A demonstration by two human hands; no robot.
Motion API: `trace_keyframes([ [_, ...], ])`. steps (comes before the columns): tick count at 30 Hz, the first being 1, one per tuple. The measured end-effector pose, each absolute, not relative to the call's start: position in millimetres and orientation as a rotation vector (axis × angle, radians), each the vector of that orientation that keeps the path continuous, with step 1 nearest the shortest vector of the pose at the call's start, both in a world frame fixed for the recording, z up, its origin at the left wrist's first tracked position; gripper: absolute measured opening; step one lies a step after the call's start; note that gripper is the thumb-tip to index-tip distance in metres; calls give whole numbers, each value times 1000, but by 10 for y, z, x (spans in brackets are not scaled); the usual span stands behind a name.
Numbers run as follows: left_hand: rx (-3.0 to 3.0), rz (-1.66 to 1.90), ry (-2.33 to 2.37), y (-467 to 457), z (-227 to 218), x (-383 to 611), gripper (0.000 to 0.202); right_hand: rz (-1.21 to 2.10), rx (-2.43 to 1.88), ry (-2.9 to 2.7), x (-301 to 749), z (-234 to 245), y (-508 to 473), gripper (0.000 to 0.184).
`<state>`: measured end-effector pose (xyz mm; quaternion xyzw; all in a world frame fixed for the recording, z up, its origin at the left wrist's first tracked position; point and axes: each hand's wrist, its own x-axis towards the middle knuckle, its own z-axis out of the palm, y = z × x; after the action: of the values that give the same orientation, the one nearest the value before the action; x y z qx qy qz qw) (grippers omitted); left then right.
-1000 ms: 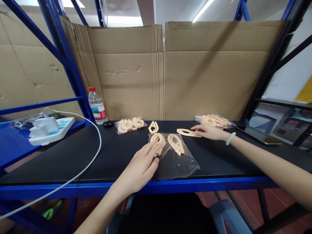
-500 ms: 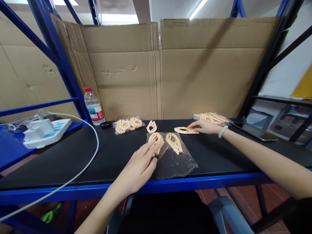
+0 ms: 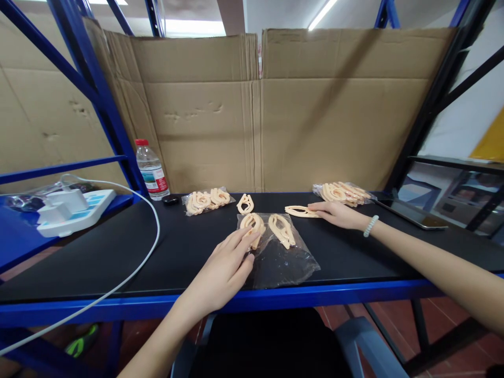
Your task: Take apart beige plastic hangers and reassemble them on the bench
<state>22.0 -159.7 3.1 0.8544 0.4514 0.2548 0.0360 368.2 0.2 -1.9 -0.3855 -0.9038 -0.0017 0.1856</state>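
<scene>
My left hand [image 3: 225,270] lies with its fingers spread over a clear plastic bag [image 3: 285,270], the fingertips on a beige folding hanger [image 3: 255,222] inside it. A second folded hanger [image 3: 281,231] shows in the bag's right half. Farther right, my right hand [image 3: 340,214], with a beaded bracelet at its wrist, closes its fingers on the right end of another beige folding hanger [image 3: 298,211] lying on the black table. The thumb is partly hidden. A single loose hanger [image 3: 245,203] lies behind the bag.
Bagged hangers lie at the back left [image 3: 207,201] and back right [image 3: 344,193]. A water bottle [image 3: 151,173], a small black object [image 3: 170,200] and a white power strip [image 3: 79,212] stand left. A white cable [image 3: 151,247] loops over the table. A flat dark device [image 3: 411,214] lies right.
My right hand and the hanger under its fingers have shifted slightly to the right, the wrist moving a little nearer to me. The left hand stays on the bag.
</scene>
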Motion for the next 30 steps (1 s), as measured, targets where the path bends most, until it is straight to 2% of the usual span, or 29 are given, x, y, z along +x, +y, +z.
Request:
trace_keyframes([
  [4,2632,768,1381,-1603,42,224,48,-147,-919,-2538,3722,-91,-88,39],
  [10,2634,768,1391,-1602,38,224,47,-129,-879,-2533,3721,-87,-106,30],
  [21,2613,723,1410,-1607,54,230,48,-201,-872,-2583,3651,-69,-558,36],
  [30,2608,787,1400,-1612,46,232,47,-288,-892,-2565,3554,-62,-1169,34],
])
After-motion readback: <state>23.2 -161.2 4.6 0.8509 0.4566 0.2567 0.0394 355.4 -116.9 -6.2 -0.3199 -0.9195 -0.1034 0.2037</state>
